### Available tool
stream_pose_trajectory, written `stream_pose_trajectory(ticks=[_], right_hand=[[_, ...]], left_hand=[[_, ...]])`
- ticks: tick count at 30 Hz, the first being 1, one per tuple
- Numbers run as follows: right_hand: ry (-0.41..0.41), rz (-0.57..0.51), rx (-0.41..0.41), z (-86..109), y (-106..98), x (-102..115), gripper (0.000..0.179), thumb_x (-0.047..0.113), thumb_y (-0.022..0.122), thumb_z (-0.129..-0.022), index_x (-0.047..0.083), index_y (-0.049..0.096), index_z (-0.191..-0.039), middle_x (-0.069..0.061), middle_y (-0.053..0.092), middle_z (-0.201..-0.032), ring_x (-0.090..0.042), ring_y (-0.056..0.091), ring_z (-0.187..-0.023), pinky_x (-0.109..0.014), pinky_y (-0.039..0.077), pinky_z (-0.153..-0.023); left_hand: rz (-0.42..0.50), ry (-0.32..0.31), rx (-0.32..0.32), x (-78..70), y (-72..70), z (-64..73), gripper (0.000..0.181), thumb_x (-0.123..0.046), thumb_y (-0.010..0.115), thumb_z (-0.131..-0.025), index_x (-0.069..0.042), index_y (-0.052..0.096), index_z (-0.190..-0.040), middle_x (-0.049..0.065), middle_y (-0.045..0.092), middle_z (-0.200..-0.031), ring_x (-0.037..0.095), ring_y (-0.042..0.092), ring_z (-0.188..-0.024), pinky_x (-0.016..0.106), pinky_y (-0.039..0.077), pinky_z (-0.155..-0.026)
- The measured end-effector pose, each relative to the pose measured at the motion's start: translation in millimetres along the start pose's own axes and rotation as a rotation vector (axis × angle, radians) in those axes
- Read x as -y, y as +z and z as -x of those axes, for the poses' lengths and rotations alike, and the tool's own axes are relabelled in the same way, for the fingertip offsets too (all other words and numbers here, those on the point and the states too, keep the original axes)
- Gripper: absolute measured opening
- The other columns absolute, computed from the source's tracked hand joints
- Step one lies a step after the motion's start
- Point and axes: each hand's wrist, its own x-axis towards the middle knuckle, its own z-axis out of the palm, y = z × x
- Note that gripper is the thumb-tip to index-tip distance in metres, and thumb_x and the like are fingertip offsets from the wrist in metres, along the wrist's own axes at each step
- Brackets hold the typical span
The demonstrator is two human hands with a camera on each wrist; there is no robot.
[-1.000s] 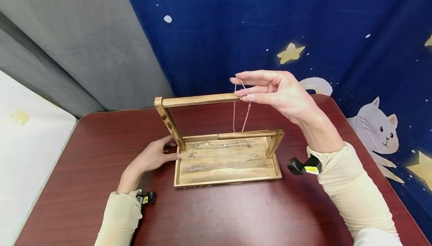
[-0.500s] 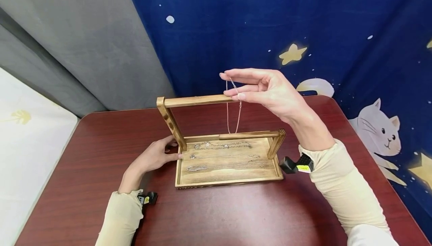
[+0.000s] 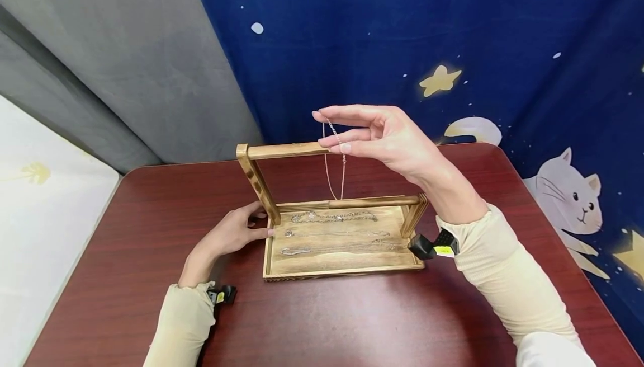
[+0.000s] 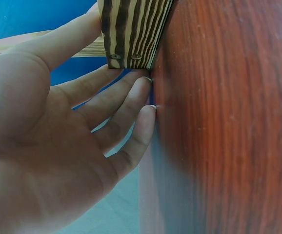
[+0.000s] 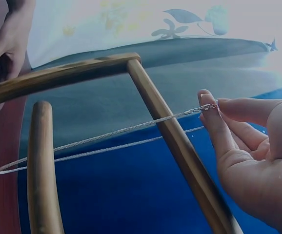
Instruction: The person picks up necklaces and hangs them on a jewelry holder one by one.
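In the head view, my right hand (image 3: 382,135) pinches a fine silver chain necklace (image 3: 328,177) between thumb and fingers, close over the upper bar of a wooden jewelry stand (image 3: 284,150). In the right wrist view the clasp (image 5: 207,107) sits at the fingertips; one strand crosses in front of the upper bar, the other passes behind it. The loop hangs down behind the lower bar (image 3: 372,203). My left hand (image 3: 232,234) holds the stand's left end, thumb at the tray edge, fingers behind the post. In the left wrist view it grips the striped wooden end (image 4: 129,34).
Three necklaces lie in rows in the stand's tray: a flowered chain (image 3: 334,218), a fine chain with a round pendant (image 3: 288,234) and one with a long pendant (image 3: 297,251). The stand rests on a red-brown table (image 3: 352,322), with a blue curtain (image 3: 322,37) behind.
My right hand has moved left along the upper bar with the necklace, its loop travelling along. My left hand and the stand have stayed in place.
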Motion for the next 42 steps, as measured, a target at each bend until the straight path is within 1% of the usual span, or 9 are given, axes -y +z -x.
stream_pose_trajectory(ticks=[7, 18, 25, 33, 42], right_hand=[[-0.008, -0.048, 0.026, -8.0, 9, -2, 0.056, -0.019, 0.059, -0.089, -0.003, 0.050, -0.142, -0.017, 0.051, -0.145, -0.038, 0.061, -0.117, -0.047, 0.053, -0.088], [-0.018, -0.056, 0.058, -17.0, 22, -8, 0.053, -0.016, 0.063, -0.089, -0.005, 0.052, -0.140, -0.015, 0.056, -0.141, -0.037, 0.064, -0.113, -0.046, 0.052, -0.091], [-0.046, -0.060, 0.083, -23.5, 29, -11, 0.051, -0.015, 0.063, -0.089, -0.007, 0.052, -0.138, -0.015, 0.057, -0.138, -0.037, 0.065, -0.112, -0.047, 0.051, -0.092], [-0.044, -0.077, 0.074, -31.4, 39, -11, 0.050, -0.015, 0.064, -0.088, -0.008, 0.053, -0.136, -0.017, 0.061, -0.133, -0.035, 0.066, -0.111, -0.044, 0.051, -0.094], [-0.034, -0.088, 0.074, -40.8, 48, -14, 0.048, -0.015, 0.065, -0.088, -0.008, 0.054, -0.135, -0.024, 0.062, -0.128, -0.034, 0.067, -0.109, -0.042, 0.051, -0.093]], left_hand=[[0.006, 0.001, 0.005, -1.6, -1.8, -2.5, 0.059, -0.029, 0.077, -0.089, -0.008, 0.053, -0.139, 0.014, 0.065, -0.124, 0.031, 0.059, -0.119, 0.050, 0.044, -0.099], [0.010, 0.005, 0.001, -2.6, 0.2, -3.2, 0.060, -0.029, 0.078, -0.088, -0.008, 0.053, -0.139, 0.014, 0.065, -0.122, 0.030, 0.061, -0.114, 0.048, 0.046, -0.096], [0.010, 0.019, -0.009, -1.9, 0.7, -2.9, 0.059, -0.028, 0.078, -0.088, -0.008, 0.054, -0.138, 0.014, 0.066, -0.121, 0.030, 0.062, -0.112, 0.048, 0.047, -0.096], [0.015, 0.025, -0.019, -0.5, 0.5, -1.3, 0.056, -0.027, 0.078, -0.088, -0.007, 0.056, -0.135, 0.015, 0.067, -0.120, 0.030, 0.063, -0.111, 0.048, 0.047, -0.095], [0.014, 0.034, -0.021, 0.4, -0.4, -0.3, 0.056, -0.029, 0.078, -0.088, -0.005, 0.056, -0.134, 0.016, 0.067, -0.118, 0.031, 0.063, -0.110, 0.049, 0.047, -0.094]])
